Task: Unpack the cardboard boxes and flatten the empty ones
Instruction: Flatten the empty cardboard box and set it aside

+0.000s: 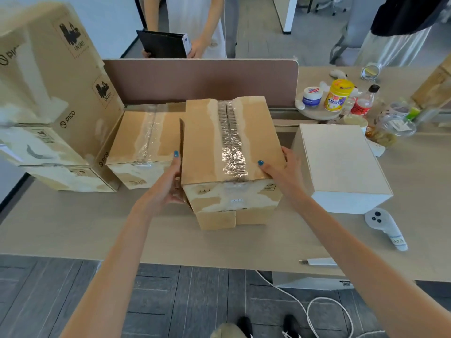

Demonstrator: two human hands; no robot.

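Observation:
A brown cardboard box (207,145), taped shut along its top seam, sits tilted at the middle of the desk, its near end raised and its bottom flaps showing. My left hand (172,181) grips its left side, thumb on the top edge. My right hand (283,167) holds its right near corner, thumb lying on the top. A second taped box (140,142) lies just left of it, touching. A stack of large PICO cartons (53,101) stands at the far left. A white box (341,164) rests to the right.
A white controller (385,228) and a white utility knife (319,261) lie near the desk's front right edge. Jars, bottles and food tubs (353,101) crowd the back right. A brown divider (200,79) runs behind the boxes; a person stands beyond it. Cables trail on the floor.

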